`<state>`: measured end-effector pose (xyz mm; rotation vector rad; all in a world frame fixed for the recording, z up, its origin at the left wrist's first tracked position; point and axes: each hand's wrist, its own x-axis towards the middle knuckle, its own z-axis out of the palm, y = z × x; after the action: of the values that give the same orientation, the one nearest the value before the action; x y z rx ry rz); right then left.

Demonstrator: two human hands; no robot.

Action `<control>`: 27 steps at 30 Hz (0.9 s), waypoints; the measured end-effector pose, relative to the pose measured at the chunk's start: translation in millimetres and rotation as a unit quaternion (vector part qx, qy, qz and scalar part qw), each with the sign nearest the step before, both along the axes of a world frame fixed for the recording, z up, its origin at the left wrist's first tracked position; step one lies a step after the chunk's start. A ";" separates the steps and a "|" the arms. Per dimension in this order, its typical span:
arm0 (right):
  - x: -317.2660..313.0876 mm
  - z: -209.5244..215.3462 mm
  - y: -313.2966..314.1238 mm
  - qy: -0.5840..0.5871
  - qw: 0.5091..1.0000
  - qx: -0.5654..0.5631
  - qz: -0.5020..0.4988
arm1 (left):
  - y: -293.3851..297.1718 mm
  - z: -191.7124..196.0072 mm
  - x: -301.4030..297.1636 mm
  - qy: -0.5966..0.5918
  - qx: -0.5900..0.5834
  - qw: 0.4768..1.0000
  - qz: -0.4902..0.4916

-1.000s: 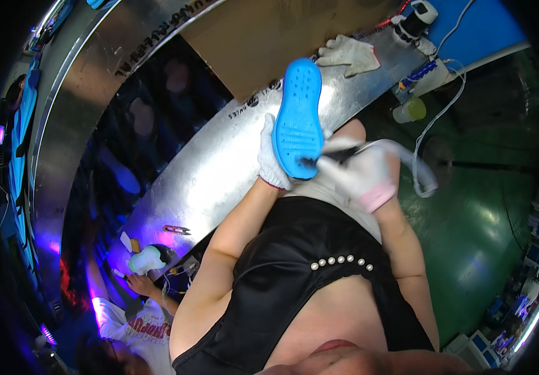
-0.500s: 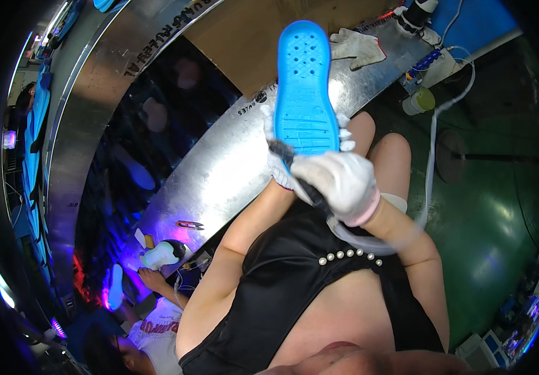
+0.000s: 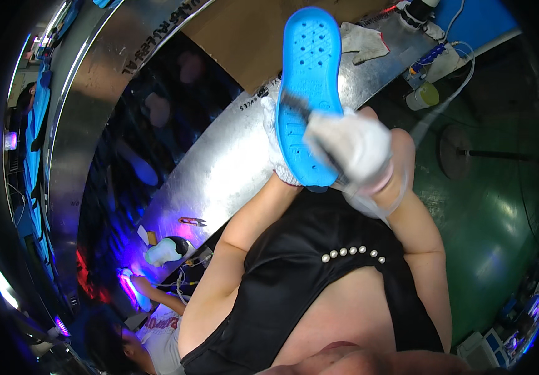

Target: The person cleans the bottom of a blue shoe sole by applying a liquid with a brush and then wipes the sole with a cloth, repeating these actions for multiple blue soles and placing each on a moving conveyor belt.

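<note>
I hold a bright blue shoe sole (image 3: 310,69) upright in front of me, its flat perforated face toward the camera. My left hand (image 3: 274,145), in a white glove, grips its lower left edge from behind. My right hand (image 3: 352,147), also gloved in white and blurred, holds a small dark brush-like tool (image 3: 294,103) against the sole's lower half. A clear hose (image 3: 435,109) runs from that hand toward the bench.
A long shiny metal bench (image 3: 219,169) runs diagonally, with brown cardboard (image 3: 244,31), a spare white glove (image 3: 363,40), a pale green cup (image 3: 425,95) and cables at its far end. Another person (image 3: 151,325) works at lower left near purple light. Green floor (image 3: 500,219) lies right.
The sole has risen and come closer to the camera, now standing more upright. My right hand has moved from beside the sole onto its lower face with the tool.
</note>
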<state>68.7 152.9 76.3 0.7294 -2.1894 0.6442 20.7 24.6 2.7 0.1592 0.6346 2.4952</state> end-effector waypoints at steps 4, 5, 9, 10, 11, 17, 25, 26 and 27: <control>27.8 12.8 -8.7 -0.080 0.991 0.011 0.109 | -12.7 5.3 -8.2 -0.096 0.240 0.951 -0.167; 22.2 19.3 -2.8 -0.118 0.979 -0.111 0.126 | -14.6 7.1 -8.0 -0.079 0.219 0.962 -0.140; 10.7 6.0 7.7 0.022 0.999 -0.027 0.028 | -12.0 14.6 -9.2 -0.086 0.205 0.969 -0.109; 29.2 12.2 -1.7 -0.126 0.990 -0.045 0.037 | -15.8 16.3 -11.6 -0.052 0.189 0.971 -0.137; 40.7 11.5 -13.0 -0.130 0.987 -0.076 0.051 | -19.1 17.2 -14.4 -0.071 0.194 0.967 -0.147; 29.3 13.7 -8.7 -0.248 0.924 -0.293 0.004 | -29.6 19.5 -27.9 -0.025 0.062 0.989 -0.130; 22.6 12.4 1.2 -0.251 0.939 -0.207 0.114 | -42.5 19.6 -62.7 -0.069 -0.021 0.958 -0.276; 26.8 17.5 0.4 -0.203 0.969 -0.087 0.113 | -44.6 15.9 -65.3 -0.070 -0.054 0.958 -0.273; 33.4 22.0 -2.0 -0.203 0.972 -0.011 0.119 | -45.1 19.3 -67.4 -0.072 -0.088 0.957 -0.268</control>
<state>102.2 150.8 98.3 0.9219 -2.4775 1.0140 -46.7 -20.5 22.0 0.0699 0.6474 1.8996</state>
